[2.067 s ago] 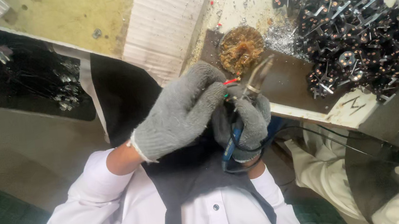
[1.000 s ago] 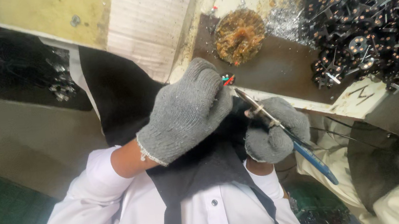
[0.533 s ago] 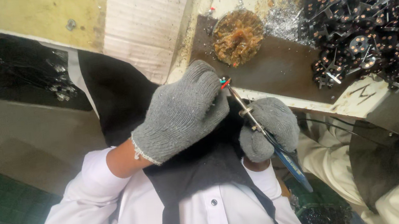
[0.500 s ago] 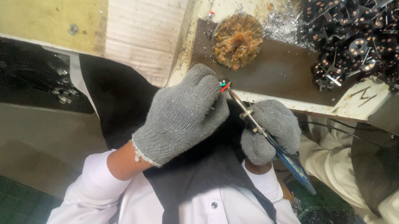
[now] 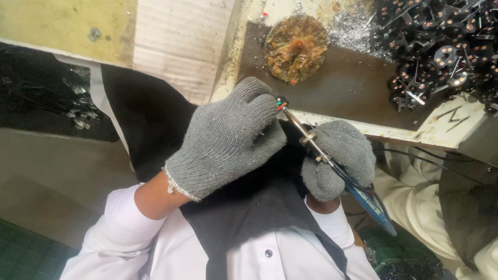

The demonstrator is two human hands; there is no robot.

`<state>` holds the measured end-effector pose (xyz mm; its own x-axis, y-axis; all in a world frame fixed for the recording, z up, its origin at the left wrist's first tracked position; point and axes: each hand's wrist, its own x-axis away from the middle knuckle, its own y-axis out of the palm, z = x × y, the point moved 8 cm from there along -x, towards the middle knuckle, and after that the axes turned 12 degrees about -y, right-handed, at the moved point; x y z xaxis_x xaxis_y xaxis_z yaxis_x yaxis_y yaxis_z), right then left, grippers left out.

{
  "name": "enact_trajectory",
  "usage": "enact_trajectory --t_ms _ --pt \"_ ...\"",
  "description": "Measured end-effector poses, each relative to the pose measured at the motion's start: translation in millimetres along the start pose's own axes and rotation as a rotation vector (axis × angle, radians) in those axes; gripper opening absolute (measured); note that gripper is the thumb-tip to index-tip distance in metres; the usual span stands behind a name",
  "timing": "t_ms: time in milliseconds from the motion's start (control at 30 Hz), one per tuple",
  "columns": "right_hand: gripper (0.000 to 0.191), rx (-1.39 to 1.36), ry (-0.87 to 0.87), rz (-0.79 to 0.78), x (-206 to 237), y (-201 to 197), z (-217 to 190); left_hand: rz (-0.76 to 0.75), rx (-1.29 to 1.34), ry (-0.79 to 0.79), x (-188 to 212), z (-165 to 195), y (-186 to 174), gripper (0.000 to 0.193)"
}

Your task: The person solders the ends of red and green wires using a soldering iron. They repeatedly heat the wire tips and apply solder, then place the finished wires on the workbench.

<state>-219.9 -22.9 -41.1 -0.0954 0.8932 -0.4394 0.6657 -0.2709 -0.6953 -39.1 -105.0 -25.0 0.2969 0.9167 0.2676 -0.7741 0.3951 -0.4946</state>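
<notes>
My left hand (image 5: 230,139), in a grey knit glove, is closed on a small part (image 5: 281,101) with red and green bits, pinched at the fingertips. To its right my right hand (image 5: 338,158), also gloved, grips a soldering iron (image 5: 365,198) with a blue handle. Its thin metal shaft slants up-left and the tip meets the small part. Both hands hover over my dark apron, just in front of the bench edge.
A round brown tangled pad (image 5: 296,48) lies on the dark bench plate (image 5: 350,91). A heap of black metal parts (image 5: 454,23) fills the bench's right. Cardboard (image 5: 187,34) lies at top centre, a black tray (image 5: 38,98) at left, a green crate (image 5: 2,274) at lower left.
My right hand has swung the soldering iron away from the brown pad, and its tip now rests on the part in my left hand. The hands have barely moved in the last second.
</notes>
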Motion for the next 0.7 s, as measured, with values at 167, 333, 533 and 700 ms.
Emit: enact_trajectory --t_ms 167,333,533,700 --pt "0.021 -0.094 0.041 0.089 -2 -5 2 -0.022 0.041 0.009 1 -2 0 0.023" --pt "0.027 -0.162 0.084 0.096 -11 -8 3 -0.048 0.049 -0.01 0 -4 2 0.02" --pt "0.026 -0.122 0.021 0.082 -17 -7 0 -0.026 0.041 -0.007 0 -5 2 0.022" --pt "0.035 -0.584 0.235 0.238 -6 -1 18 0.024 -0.003 0.036 1 -1 2 0.023"
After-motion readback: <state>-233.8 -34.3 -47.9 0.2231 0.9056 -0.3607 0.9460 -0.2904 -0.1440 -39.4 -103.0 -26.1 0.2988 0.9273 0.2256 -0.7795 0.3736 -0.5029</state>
